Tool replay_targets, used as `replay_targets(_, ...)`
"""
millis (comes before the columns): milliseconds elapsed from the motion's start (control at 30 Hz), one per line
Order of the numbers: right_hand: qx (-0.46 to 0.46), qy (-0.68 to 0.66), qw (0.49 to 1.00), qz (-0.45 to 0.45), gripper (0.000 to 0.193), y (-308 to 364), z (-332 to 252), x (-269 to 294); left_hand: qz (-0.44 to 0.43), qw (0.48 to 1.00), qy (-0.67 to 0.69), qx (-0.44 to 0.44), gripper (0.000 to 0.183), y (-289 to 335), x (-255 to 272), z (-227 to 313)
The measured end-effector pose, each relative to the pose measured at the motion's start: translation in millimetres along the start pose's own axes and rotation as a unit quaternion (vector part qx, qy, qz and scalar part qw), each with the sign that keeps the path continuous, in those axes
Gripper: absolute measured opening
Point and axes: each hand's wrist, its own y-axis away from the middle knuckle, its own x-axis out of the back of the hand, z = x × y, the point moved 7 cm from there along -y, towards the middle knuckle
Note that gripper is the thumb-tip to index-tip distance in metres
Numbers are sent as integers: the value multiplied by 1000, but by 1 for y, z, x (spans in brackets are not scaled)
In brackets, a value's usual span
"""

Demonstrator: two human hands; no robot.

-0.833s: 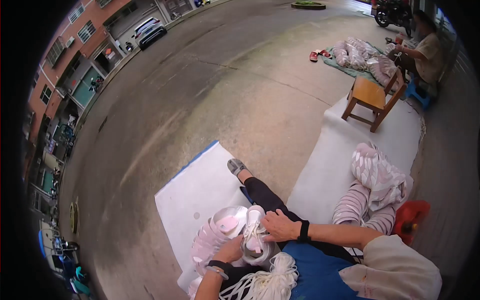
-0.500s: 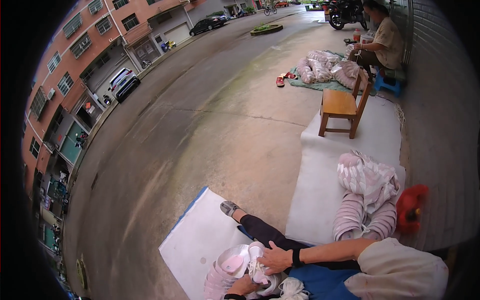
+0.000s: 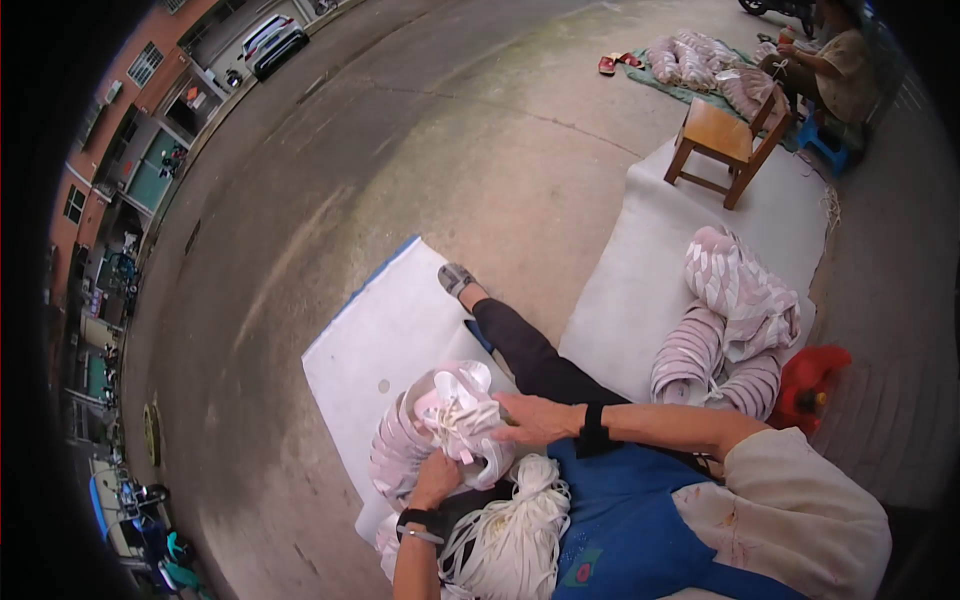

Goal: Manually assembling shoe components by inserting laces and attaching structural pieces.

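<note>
I sit on a white mat (image 3: 385, 325) on the pavement with one leg stretched out. A bundle of pale pink and white looped pieces (image 3: 440, 430) rests on my lap. My left hand (image 3: 437, 478) grips the bundle from below. My right hand (image 3: 537, 420), with a black band at the wrist, presses on its right side. A bunch of white straps (image 3: 515, 525) lies just below the bundle, against my blue apron.
A stack of finished pink bundles (image 3: 730, 320) lies on a second white mat (image 3: 640, 270) to my right, with a red object (image 3: 815, 380) beside it. A wooden stool (image 3: 725, 140) stands farther off. Another person (image 3: 835, 70) sits beyond it by more bundles. A road runs along the left.
The view has swung back down toward my lap. My hands stay on the pink bundle, with the right hand shifted further onto its side.
</note>
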Motion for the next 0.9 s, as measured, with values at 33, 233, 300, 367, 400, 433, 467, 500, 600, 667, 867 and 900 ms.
replay_targets(33,-81,-58,992,-78,66,4,-18,8,-43,999,-10,-20,23,9,4,7)
replay_targets(233,35,-66,991,-115,66,8,-44,-13,17,896,411,171,24,59,3,6)
replay_targets(300,21,-157,972,-171,67,9,-57,-25,37,851,476,219,20,80,0,3)
replay_targets(367,4,-161,969,-185,69,9,-60,-36,24,810,532,246,17,96,-8,-6)
replay_targets(400,30,-182,963,-195,68,9,-72,-42,36,792,561,240,16,106,-13,-15)
replay_targets(433,52,-203,956,-204,67,10,-85,-44,45,771,591,235,17,113,-16,-17)
replay_targets(467,63,-226,949,-209,71,12,-100,-44,44,769,592,238,17,122,-19,-17)
replay_targets(500,58,-226,950,-208,71,12,-109,-41,76,755,609,232,20,127,-9,-5)
replay_targets(600,137,-179,948,-226,77,7,-137,-44,130,739,630,199,28,149,3,4)
replay_targets(667,124,-206,937,-253,74,7,-146,-47,157,737,635,170,31,160,8,-1)
replay_targets(867,126,-142,914,-360,57,9,-138,-89,175,784,573,161,20,170,37,7)
replay_targets(900,170,-217,920,-277,54,7,-148,-83,156,815,527,181,22,172,37,10)
